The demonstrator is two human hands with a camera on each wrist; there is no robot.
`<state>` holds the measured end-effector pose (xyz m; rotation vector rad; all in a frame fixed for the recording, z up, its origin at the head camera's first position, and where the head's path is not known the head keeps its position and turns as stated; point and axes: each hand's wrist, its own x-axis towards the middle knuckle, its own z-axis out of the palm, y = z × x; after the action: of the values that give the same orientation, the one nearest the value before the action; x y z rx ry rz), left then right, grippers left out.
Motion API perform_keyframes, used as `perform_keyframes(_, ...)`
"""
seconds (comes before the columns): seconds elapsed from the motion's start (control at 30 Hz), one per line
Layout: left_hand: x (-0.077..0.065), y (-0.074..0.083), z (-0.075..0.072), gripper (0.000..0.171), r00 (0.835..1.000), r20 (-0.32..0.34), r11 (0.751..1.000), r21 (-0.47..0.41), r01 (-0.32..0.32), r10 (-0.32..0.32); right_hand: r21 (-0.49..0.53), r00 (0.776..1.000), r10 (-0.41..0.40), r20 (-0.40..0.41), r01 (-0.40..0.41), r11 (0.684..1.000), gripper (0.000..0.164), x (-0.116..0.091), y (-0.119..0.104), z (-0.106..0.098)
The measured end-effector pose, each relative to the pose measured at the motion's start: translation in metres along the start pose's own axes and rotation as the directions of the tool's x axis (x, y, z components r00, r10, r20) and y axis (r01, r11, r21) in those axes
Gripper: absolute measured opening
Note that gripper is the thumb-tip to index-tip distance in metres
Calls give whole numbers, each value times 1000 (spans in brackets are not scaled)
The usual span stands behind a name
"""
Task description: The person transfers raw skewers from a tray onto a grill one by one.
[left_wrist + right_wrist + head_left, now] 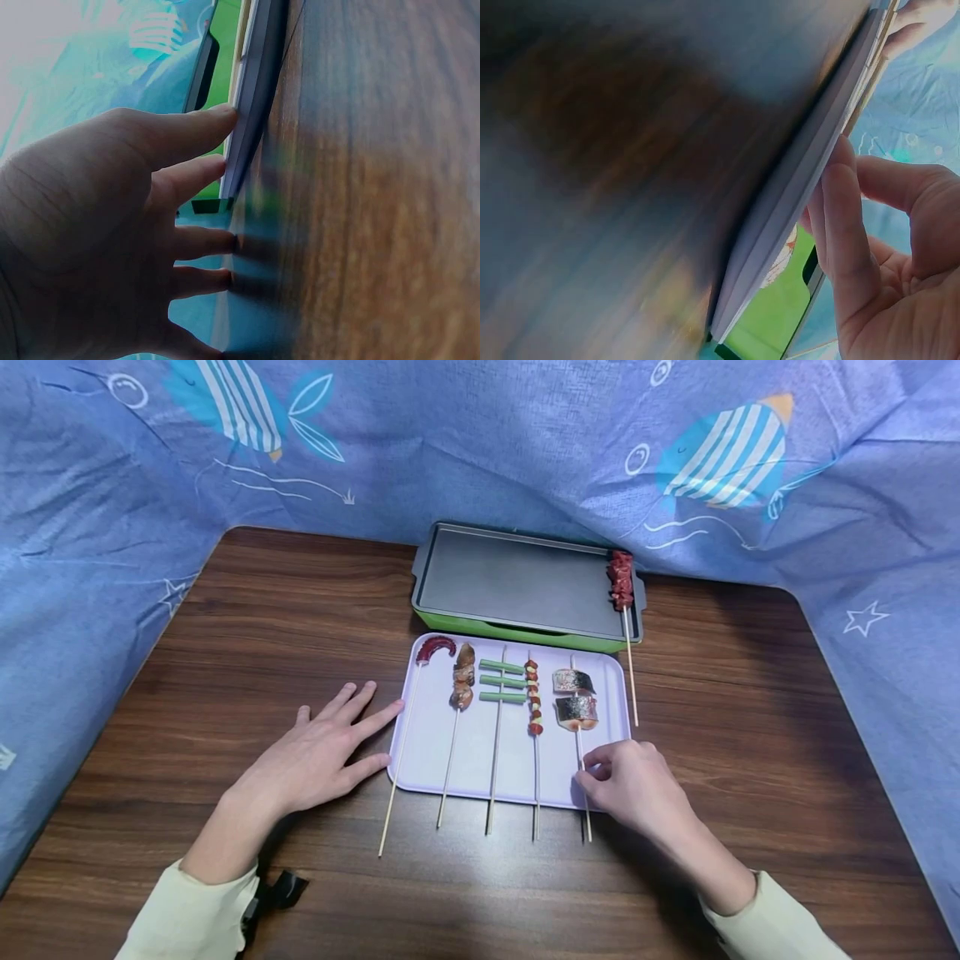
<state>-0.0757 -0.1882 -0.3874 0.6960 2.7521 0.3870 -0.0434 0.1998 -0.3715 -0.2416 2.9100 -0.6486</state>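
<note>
My right hand [637,785] pinches the wooden stick of a skewer with two dark-skinned fish pieces [576,710], at the right side of a pale lilac tray [513,777]. My left hand [315,760] rests spread on the table, thumb and index fingertip at the tray's left edge. Left to right on the tray lie a dark red tentacle skewer [437,647], a brown meat skewer [462,677], a green-stalk skewer [502,682] and a skewer of small red and pale pieces [533,697]. Their sticks overhang the near edge. In the right wrist view, thumb and fingers of the right hand [885,262] meet at the tray rim.
Behind the tray stands a green grill with a grey plate [517,577]. A red meat skewer [621,581] lies across its right end, stick pointing toward me. A black object [288,889] is beside the left sleeve. A blue fish-print curtain [510,443] hangs behind the wooden table.
</note>
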Motion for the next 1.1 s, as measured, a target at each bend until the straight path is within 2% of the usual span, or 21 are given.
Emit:
perform_keyframes(0.13, 0, 0, 0, 65, 1000, 0, 1000, -3, 0, 0, 11, 1000, -13, -6, 13, 1000, 6, -2, 2, -3)
perform_keyframes(0.3, 0, 0, 0, 65, 1000, 2, 1000, -3, 0, 0, 41, 1000, -2, 29, 1, 999, 3, -6, 3, -7)
perform_keyframes(0.53, 1, 0, 0, 65, 1000, 5, 1000, -1, -2, 2, 127, 997, 40, 72, -49, 991, 3, -16, 2, -9)
perform_keyframes(0.8, 1, 1, 0, 65, 1000, 4, 1000, 3, -5, 5, 197, 996, 33, 81, -49, 979, 6, -30, 0, -11)
perform_keyframes(1.1, 1, 0, -1, 65, 1000, 9, 1000, 4, -7, 7, 275, 1000, -3, 10, 1, 962, 7, -46, -7, -23)
